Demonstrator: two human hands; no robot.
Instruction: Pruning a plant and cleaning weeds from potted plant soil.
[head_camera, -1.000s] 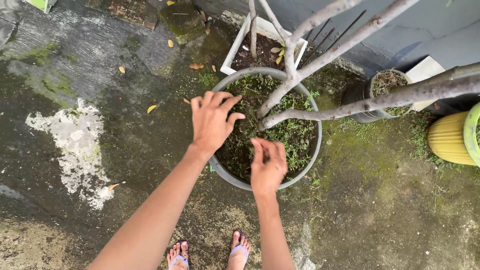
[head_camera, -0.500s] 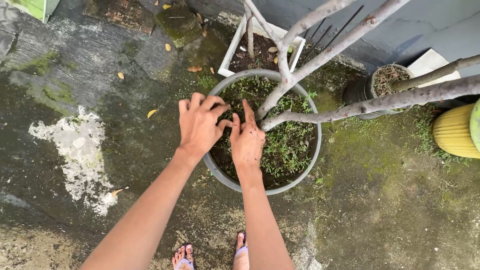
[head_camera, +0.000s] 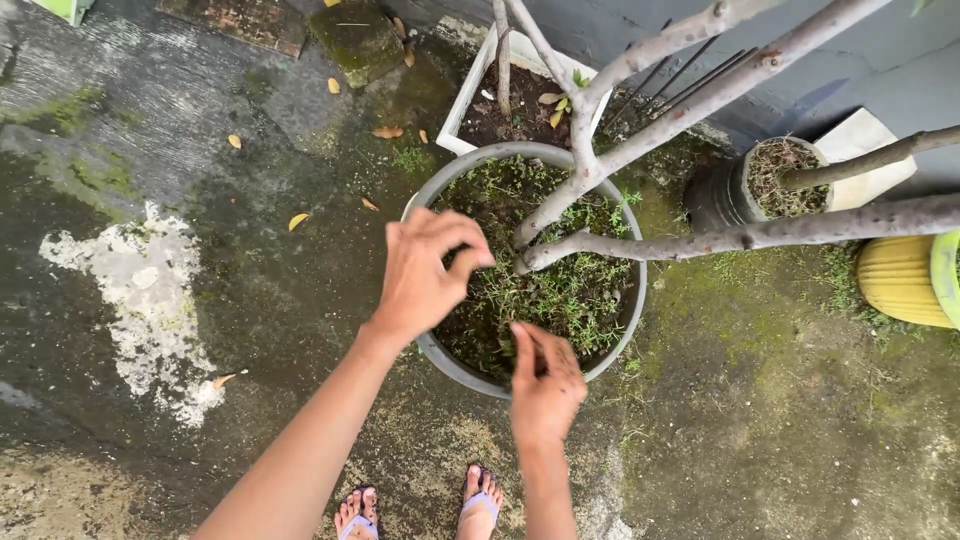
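From the head view, a round grey pot (head_camera: 432, 195) of weeds and bare pale branches (head_camera: 700, 240) stood on wet, mossy concrete ground (head_camera: 180, 300) beside a grey wall (head_camera: 900, 60). The left hand (head_camera: 425, 275) hovered over the pot's near-left rim, fingers curled loosely, holding nothing visible. The right hand (head_camera: 545, 385) was at the pot's near rim, fingers pinched; whether it gripped weeds could not be told. A white square planter (head_camera: 462, 105) sat behind the pot, a yellow pot (head_camera: 895, 280) to its right.

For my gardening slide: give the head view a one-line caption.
Two bare hands, left and right, over a weedy round grey pot holding a bare-branched tree.
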